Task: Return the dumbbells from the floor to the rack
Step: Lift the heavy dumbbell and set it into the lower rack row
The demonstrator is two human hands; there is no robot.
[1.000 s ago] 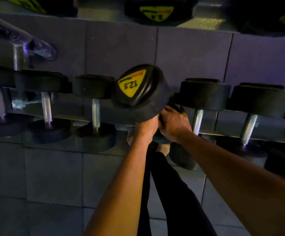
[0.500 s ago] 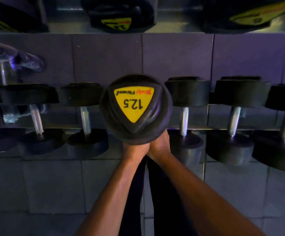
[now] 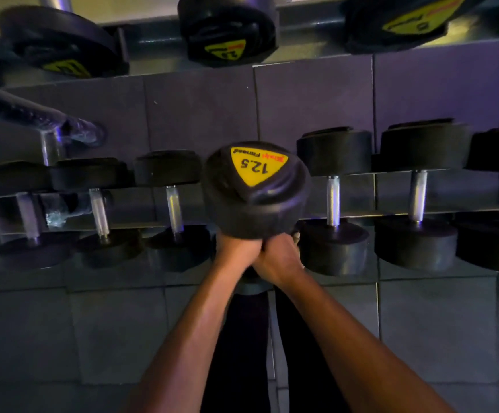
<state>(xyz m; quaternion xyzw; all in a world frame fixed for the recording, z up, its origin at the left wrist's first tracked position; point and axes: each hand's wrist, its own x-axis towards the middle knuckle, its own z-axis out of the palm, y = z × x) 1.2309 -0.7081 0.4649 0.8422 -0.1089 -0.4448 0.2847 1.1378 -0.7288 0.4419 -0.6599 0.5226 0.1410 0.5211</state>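
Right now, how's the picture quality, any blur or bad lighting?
Head view: dim purple light; the held 12.5 dumbbell and both hands, left and right, are slightly motion-blurred; wide-angle bending curves the rack; racked handles glint.

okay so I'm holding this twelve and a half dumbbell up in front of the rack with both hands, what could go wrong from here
1. The 12.5 dumbbell is tilted on end, with your left hand and right hand crowded under its top head; it could tip or slip.
2. The gap between the racked dumbbell on the left and the one on the right looks tight, so fingers could get pinched.
3. Your legs stand directly below a drop.
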